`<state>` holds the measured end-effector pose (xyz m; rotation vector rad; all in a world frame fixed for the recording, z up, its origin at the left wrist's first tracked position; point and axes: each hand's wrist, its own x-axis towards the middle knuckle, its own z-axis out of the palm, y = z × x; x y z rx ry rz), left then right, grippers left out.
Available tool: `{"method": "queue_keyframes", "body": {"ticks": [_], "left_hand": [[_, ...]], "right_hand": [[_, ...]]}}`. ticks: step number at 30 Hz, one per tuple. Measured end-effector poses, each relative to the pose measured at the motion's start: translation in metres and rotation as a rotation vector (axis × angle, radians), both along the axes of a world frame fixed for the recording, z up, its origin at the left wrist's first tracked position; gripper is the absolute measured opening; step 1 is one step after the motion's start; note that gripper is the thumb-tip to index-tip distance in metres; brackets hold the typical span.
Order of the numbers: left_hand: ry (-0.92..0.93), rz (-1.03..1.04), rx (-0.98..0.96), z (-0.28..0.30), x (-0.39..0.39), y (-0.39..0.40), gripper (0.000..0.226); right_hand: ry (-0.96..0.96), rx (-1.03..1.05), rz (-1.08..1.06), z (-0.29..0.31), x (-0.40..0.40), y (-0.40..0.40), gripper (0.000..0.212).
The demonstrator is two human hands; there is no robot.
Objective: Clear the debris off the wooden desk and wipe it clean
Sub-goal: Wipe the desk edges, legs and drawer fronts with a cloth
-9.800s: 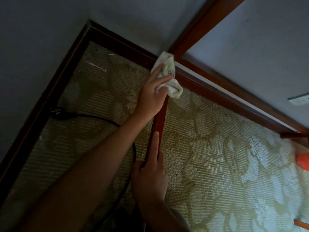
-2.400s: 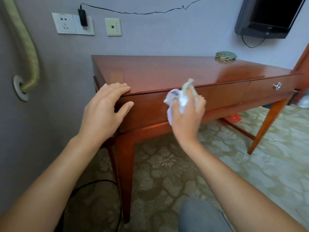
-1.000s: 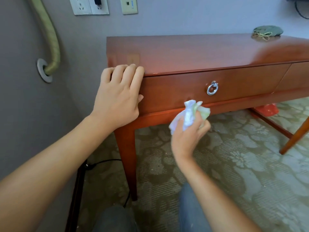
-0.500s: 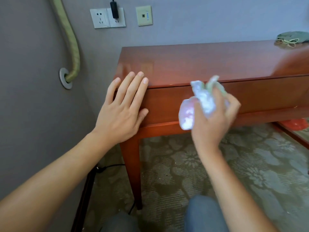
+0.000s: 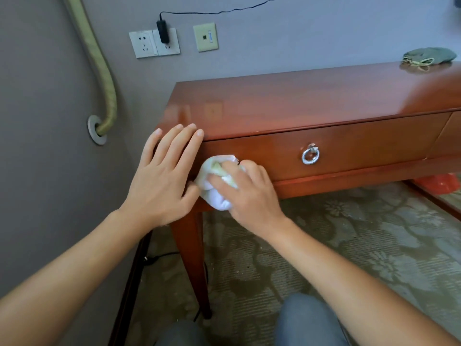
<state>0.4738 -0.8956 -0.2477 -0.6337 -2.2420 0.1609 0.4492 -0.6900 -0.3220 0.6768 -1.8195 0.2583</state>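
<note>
Up close — glossy reddish wooden desk (image 5: 311, 103), unscratched.

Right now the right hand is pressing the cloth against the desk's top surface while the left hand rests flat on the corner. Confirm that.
Not quite. The head view shows the right hand pressing the cloth against the drawer front, below the desk's top surface. The left hand does rest flat on the corner.
</note>
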Motion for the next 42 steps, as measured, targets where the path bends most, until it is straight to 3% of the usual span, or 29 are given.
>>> {"method": "queue_keyframes", "body": {"ticks": [1,4,5,9,12,14,18,19,25,28,33,34,37,38,42], "left_hand": [[0.022,0.032,-0.005,-0.002,0.0,0.002,0.087],[0.091,0.07,-0.03,-0.01,0.002,0.024,0.088],[0.113,0.029,-0.067,-0.013,0.0,0.04,0.086],[0.208,-0.108,-0.1,-0.024,-0.024,0.103,0.068],[0.281,-0.061,-0.069,-0.031,-0.044,0.119,0.068],[0.34,-0.042,-0.066,-0.037,-0.052,0.121,0.069],[0.387,-0.047,-0.056,-0.041,-0.056,0.121,0.074],[0.388,-0.053,-0.049,-0.042,-0.056,0.121,0.074],[0.398,-0.054,-0.036,-0.043,-0.056,0.122,0.07],[0.406,-0.051,-0.038,-0.044,-0.057,0.121,0.071],[0.43,-0.049,-0.043,-0.044,-0.059,0.121,0.071],[0.432,-0.044,-0.046,-0.044,-0.059,0.122,0.071],[0.43,-0.034,-0.051,-0.045,-0.06,0.122,0.071],[0.434,-0.028,-0.052,-0.046,-0.06,0.122,0.072],[0.429,-0.022,-0.066,-0.046,-0.06,0.122,0.072]], "right_hand": [[-0.021,-0.003,-0.024,0.004,-0.003,0.019,0.054],[-0.117,-0.509,-0.198,0.008,-0.006,0.064,0.056],[-0.101,-0.538,-0.241,0.003,-0.005,0.068,0.054],[-0.067,-0.105,-0.154,-0.007,0.001,0.096,0.044],[-0.117,-0.327,-0.238,0.008,0.001,0.139,0.052],[-0.119,-0.468,-0.277,0.001,0.002,0.125,0.057],[-0.109,-0.216,-0.188,-0.008,0.0,0.102,0.03],[-0.15,-0.231,-0.198,0.0,-0.001,0.113,0.028],[-0.108,-0.747,-0.336,0.017,-0.006,0.154,0.056],[-0.147,-1.02,-0.339,0.007,-0.015,0.149,0.054],[-0.152,-0.372,-0.285,-0.021,-0.003,0.164,0.049],[-0.169,-0.395,-0.301,-0.016,-0.008,0.184,0.052],[-0.239,-0.932,-0.397,-0.004,-0.015,0.207,0.042],[-0.243,-0.977,-0.404,-0.006,-0.011,0.192,0.04],[-0.22,-0.34,-0.218,-0.048,0.007,0.149,0.035]]}}
